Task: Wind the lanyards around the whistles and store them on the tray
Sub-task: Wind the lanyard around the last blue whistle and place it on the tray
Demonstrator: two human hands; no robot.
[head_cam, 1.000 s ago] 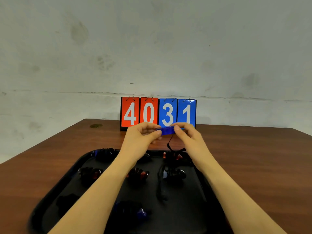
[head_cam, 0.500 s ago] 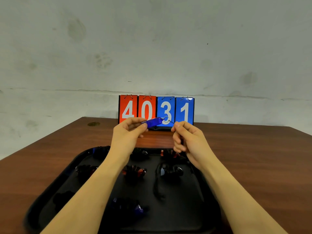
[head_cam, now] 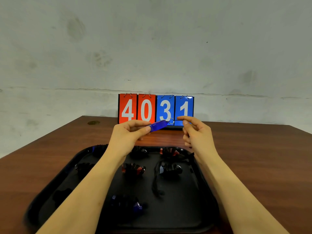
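— Whistle (head_cam: 157, 125) first: where is it?

— Up in the air over the far edge of the tray (head_cam: 208, 191), in front of the number cards (head_cam: 156, 108). It's the blue one. The left hand (head_cam: 128, 135) pinches its near end between thumb and fingertips, and the metal ring (head_cam: 171, 121) sticks out at the far end.

— And the other hand?

— The right hand (head_cam: 196, 135) sits just beside the ring, thumb and forefinger pressed together on the black cord (head_cam: 178, 119), the other fingers curled in. None of the cord looks wrapped round the whistle's body yet, so I'd say this one is only at the start of its winding.

— How much is already finished?

— Most of it, by my reckoning. I count about eight dark bundles lying on the tray, some showing red, some blue; a few are too dark and blurred to be sure of. One bundle near the middle-right (head_cam: 170, 168) has a loose strand (head_cam: 156, 181) trailing toward the near side, so it may need tidying.

— What else is about?

— One tray, two hands, one whistle in hand, four number cards reading 4, 0, 3, 1 at the back of the brown table (head_cam: 261, 157).
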